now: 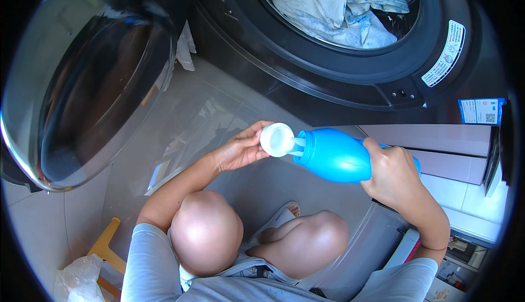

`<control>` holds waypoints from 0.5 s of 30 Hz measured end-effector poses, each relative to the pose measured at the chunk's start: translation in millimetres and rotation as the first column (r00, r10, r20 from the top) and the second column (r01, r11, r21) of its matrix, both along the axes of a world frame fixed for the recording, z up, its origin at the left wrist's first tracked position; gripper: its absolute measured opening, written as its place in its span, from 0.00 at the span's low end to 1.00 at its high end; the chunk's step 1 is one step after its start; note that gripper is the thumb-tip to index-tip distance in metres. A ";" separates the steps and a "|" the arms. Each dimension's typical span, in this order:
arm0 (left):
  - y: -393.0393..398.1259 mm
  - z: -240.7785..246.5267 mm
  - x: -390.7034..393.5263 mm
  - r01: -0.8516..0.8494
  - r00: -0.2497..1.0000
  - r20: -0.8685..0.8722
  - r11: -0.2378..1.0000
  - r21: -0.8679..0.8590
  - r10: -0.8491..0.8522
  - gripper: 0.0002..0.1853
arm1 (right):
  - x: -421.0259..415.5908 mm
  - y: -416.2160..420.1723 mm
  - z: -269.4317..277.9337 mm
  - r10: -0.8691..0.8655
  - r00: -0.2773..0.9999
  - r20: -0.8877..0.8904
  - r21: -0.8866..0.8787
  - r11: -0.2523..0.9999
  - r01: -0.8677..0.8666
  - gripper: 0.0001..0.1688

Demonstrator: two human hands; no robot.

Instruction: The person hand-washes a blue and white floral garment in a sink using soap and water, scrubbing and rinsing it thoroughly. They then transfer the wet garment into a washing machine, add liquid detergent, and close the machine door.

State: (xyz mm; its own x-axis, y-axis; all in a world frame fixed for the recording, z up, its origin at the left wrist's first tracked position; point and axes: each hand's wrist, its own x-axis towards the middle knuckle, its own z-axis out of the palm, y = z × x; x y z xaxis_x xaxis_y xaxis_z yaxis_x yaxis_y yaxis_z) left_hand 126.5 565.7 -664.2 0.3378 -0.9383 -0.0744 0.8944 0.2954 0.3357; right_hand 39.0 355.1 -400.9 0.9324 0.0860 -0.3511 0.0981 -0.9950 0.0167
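My left hand (244, 148) holds a white bottle cap (277, 140) with its hollow side towards me. The cap sits right at the pouring spout (298, 147) of a blue plastic bottle (338, 154). That bottle is tipped on its side, mouth to the left, and my right hand (391, 170) grips it near its base end. Whether liquid is flowing into the cap I cannot tell. Ahead of both hands, a dark front-loading washing machine (283, 78) stands with blue-and-white patterned fabric (316, 10) in its drum.
The machine's round glass door (94, 97) hangs open at the left. A yellow stool (107, 242) and a clear plastic bag (82, 277) are at lower left. My knees (207, 232) are below the hands. Drawers (443, 138) and a shelf with small items (459, 257) lie to the right.
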 end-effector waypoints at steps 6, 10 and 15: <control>-0.6 0.9 0.0 0.013 0.999 -0.036 1.000 0.004 -0.013 0.32 | 1.8 -2.7 -1.6 -0.068 0.997 -0.046 -0.034 0.997 0.066 0.15; -1.9 -1.4 -1.5 0.013 0.998 -0.060 1.000 0.002 -0.013 0.31 | 3.4 -2.5 0.3 -0.093 0.993 -0.066 -0.070 0.994 0.088 0.17; -3.6 -4.1 -3.6 0.014 0.995 -0.094 1.000 0.013 -0.012 0.31 | 6.0 -2.0 4.0 0.001 1.000 -0.028 -0.077 0.997 -0.003 0.15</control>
State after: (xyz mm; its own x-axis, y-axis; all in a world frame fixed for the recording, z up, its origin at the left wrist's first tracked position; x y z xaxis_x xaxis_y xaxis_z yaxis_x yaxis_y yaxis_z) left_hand 122.9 562.1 -668.4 0.3164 -0.9412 -0.1180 0.9260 0.2794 0.2540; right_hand 45.0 353.1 -396.9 0.9219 0.0594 -0.3828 0.1013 -0.9907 0.0903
